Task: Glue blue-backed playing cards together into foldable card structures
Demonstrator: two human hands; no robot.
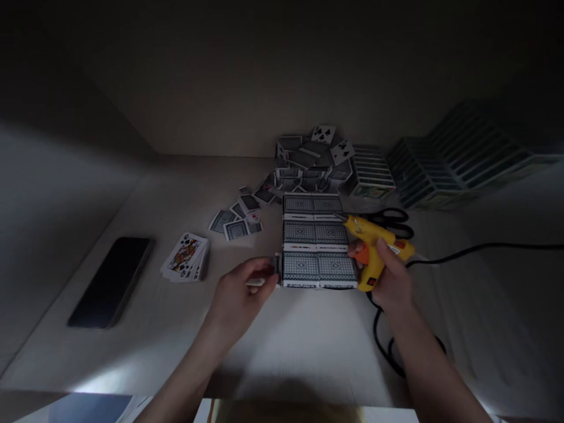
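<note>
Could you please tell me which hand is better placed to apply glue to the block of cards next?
Probably the right: the right hand grips the yellow glue gun, its nozzle close to the block of cards. The left hand is busy holding a small piece beside the block.

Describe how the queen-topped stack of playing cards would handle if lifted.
The stack of playing cards would likely slip apart, its edges being unevenly fanned. Each thin card should bend easily; lying low and flat, the pile seems unlikely to tip.
</note>
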